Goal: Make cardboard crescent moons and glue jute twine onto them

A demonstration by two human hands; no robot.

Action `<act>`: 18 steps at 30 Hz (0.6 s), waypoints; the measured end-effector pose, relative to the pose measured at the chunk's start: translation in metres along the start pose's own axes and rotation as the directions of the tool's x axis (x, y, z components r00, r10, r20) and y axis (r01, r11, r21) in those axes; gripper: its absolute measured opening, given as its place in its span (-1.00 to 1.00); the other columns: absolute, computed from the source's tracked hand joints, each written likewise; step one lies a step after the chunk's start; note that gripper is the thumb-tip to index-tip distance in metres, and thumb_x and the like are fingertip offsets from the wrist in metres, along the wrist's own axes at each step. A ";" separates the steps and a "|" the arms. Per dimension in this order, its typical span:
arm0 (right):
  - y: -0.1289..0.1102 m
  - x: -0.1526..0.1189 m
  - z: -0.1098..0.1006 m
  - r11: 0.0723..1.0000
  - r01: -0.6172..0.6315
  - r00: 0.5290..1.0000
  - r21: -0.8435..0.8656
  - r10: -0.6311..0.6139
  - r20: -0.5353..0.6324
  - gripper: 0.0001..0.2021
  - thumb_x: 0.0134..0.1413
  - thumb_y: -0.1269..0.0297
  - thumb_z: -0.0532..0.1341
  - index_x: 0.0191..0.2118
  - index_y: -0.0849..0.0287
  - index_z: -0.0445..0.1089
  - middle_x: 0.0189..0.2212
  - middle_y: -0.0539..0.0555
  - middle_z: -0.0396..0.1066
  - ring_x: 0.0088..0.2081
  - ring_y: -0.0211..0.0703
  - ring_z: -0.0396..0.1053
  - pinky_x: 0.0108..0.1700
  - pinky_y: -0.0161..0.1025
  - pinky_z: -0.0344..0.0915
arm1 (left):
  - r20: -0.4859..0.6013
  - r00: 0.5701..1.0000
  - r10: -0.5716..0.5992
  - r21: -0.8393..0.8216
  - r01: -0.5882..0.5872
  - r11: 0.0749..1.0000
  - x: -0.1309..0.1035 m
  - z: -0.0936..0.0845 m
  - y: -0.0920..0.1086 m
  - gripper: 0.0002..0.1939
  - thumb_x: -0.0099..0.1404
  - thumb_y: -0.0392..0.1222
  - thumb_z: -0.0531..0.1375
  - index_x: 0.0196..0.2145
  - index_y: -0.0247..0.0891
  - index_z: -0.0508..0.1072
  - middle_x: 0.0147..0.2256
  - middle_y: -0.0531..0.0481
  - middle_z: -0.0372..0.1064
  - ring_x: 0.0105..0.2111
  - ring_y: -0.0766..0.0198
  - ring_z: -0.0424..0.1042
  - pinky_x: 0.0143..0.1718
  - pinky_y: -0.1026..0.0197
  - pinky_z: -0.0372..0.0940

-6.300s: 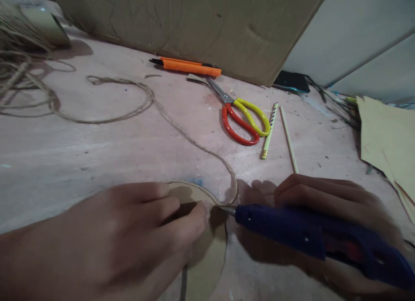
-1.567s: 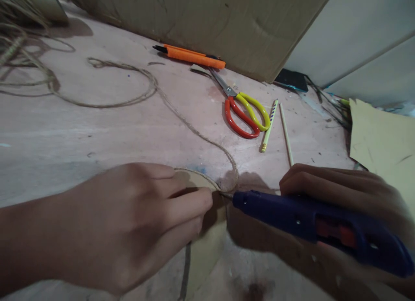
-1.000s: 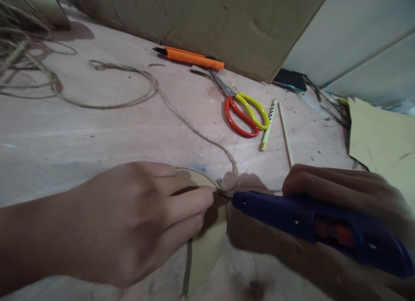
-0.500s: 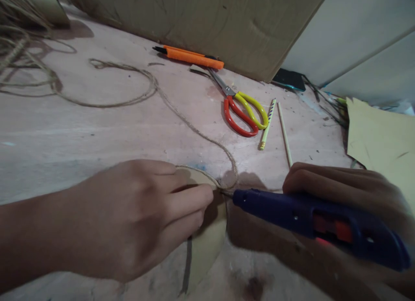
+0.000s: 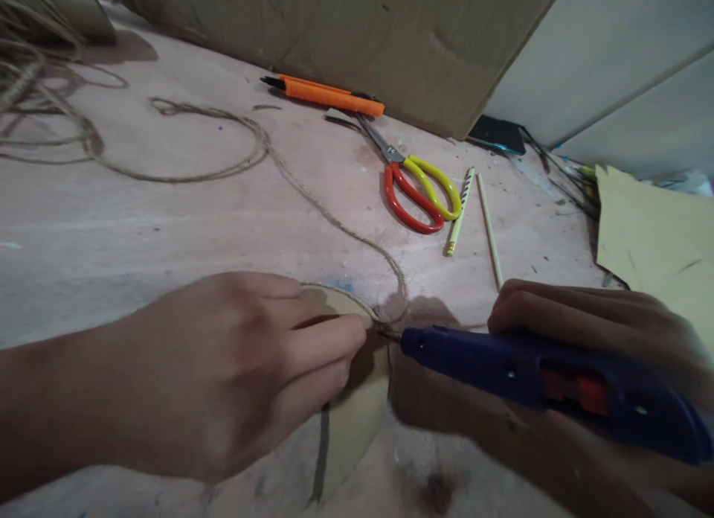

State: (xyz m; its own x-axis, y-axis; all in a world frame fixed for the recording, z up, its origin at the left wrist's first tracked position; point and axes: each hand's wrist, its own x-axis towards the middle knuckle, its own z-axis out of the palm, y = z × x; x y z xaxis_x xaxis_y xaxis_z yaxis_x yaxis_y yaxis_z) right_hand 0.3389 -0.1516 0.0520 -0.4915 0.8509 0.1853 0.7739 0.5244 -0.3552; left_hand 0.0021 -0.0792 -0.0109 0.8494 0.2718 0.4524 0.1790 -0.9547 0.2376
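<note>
My left hand (image 5: 239, 376) lies over a curved, leaf-like piece of cardboard (image 5: 357, 436), its fingers closed and pressing on it. Jute twine (image 5: 340, 224) runs along the cardboard's upper edge, passes by my fingertips, then loops away across the table. My right hand (image 5: 596, 332) is wrapped round a blue glue gun (image 5: 474, 362) with a red part showing in its side. The gun's metal tip meets the twine and cardboard edge just right of my left fingertips. Whether glue is coming out cannot be seen.
Scissors (image 5: 416, 198) with red and yellow handles lie ahead, near a pencil (image 5: 460, 213), a thin stick (image 5: 489, 231) and orange-wrapped pens (image 5: 329, 95). Behind stands a large cardboard box (image 5: 346, 42). More twine (image 5: 33, 79) is heaped at far left; a cardboard sheet (image 5: 658, 235) lies right.
Hardly anything differs. Both hands and the glue gun tip keep their places at the cardboard edge; the view has shifted very slightly.
</note>
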 end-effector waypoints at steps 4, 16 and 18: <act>-0.007 0.001 -0.002 0.998 -0.030 1.000 -0.058 0.030 -0.007 -0.47 0.80 -0.21 0.05 -0.25 0.00 0.29 -0.49 -0.11 0.28 -0.56 -0.23 0.18 -0.45 -0.13 0.11 | 0.033 0.997 0.076 -0.011 -0.075 0.997 0.009 -0.004 -0.001 -0.33 0.92 -0.24 -0.19 -0.30 -0.09 0.53 -0.18 0.07 0.70 -0.29 0.18 0.57 -0.27 0.02 0.50; -0.009 0.001 -0.007 0.999 -0.026 0.998 -0.045 0.028 0.054 -0.79 0.52 0.13 0.21 -0.23 0.00 0.28 -0.48 -0.12 0.25 -0.59 -0.26 0.05 -0.42 -0.12 0.11 | 0.038 0.994 0.100 0.012 -0.101 0.995 0.009 -0.005 -0.001 -0.33 0.91 -0.22 -0.17 -0.33 -0.08 0.52 -0.16 0.04 0.65 -0.35 0.19 0.45 -0.30 0.03 0.48; -0.006 -0.001 -0.006 0.999 -0.017 0.998 -0.028 0.018 0.056 -0.79 0.52 0.14 0.20 -0.24 0.00 0.28 -0.48 -0.13 0.26 -0.60 -0.27 0.04 -0.43 -0.12 0.12 | 0.045 0.996 0.082 0.004 -0.083 0.997 0.008 -0.004 -0.001 -0.33 0.92 -0.20 -0.17 -0.32 -0.08 0.52 -0.15 0.05 0.66 -0.34 0.20 0.48 -0.28 0.04 0.49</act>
State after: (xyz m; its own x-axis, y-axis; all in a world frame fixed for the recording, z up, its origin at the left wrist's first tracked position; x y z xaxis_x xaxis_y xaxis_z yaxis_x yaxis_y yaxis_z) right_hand 0.3375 -0.1552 0.0595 -0.4987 0.8573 0.1273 0.7928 0.5106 -0.3327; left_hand 0.0069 -0.0751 -0.0039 0.8825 0.1865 0.4317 0.1100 -0.9744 0.1961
